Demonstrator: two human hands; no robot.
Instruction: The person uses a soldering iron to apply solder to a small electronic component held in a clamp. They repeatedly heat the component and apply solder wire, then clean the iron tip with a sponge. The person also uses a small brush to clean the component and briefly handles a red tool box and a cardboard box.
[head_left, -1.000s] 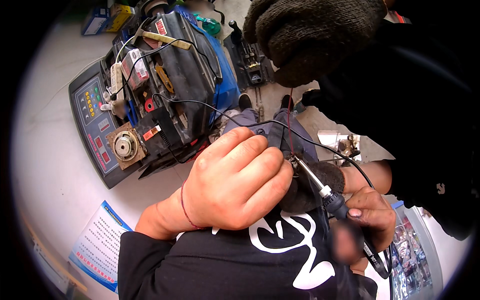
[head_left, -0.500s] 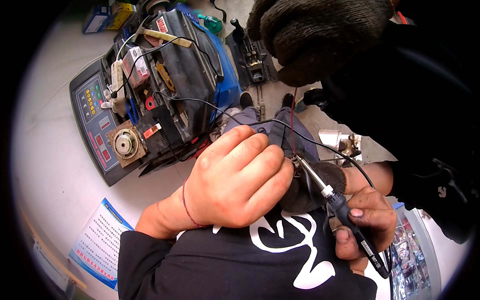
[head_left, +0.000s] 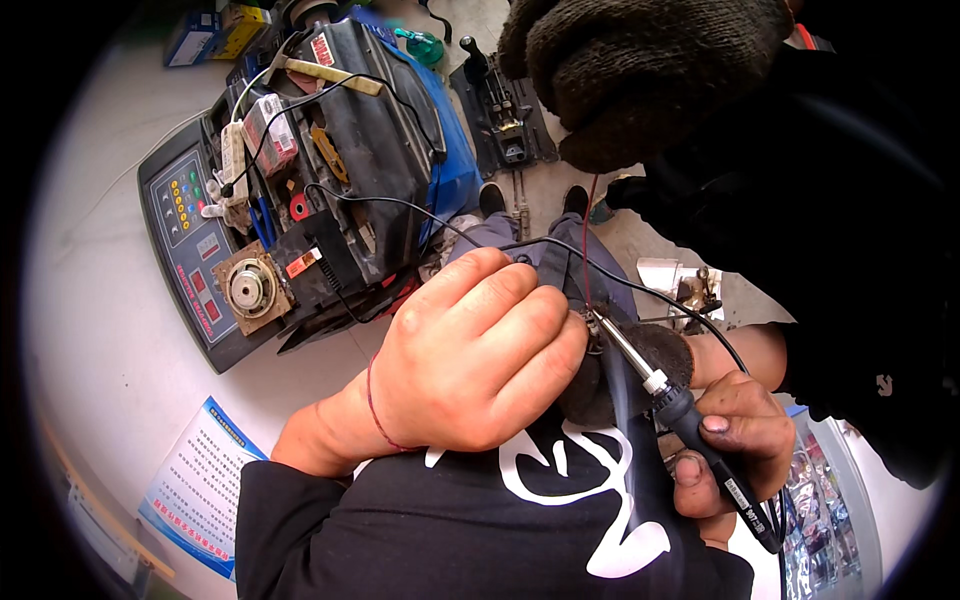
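My left hand (head_left: 470, 360) is closed round something small and mostly hidden; a small metal part (head_left: 593, 338) shows beside its fingertips. My right hand (head_left: 740, 445) grips a soldering iron (head_left: 690, 425) with a dark handle, its tip at that part, where a thin red wire (head_left: 586, 250) runs down. Pale smoke drifts below the tip. A co-worker's gloved hand (head_left: 655, 355) lies under the iron, beside my left hand; their other gloved hand (head_left: 640, 70) is closed above, at the wire's upper end. A black cable (head_left: 650, 290) arches across.
A grey machine (head_left: 180, 260) with keypad, tools and a round speaker-like part (head_left: 248, 288) stands at left. Behind are a lever assembly (head_left: 505, 120) and boxes (head_left: 195, 38). A printed sheet (head_left: 190, 500) lies lower left, a parts tray (head_left: 820, 510) lower right. The co-worker's black sleeves fill the right.
The co-worker's upper glove has shifted slightly right with the red wire. My right hand and the iron moved very slightly right. The smoke shows more clearly below the tip.
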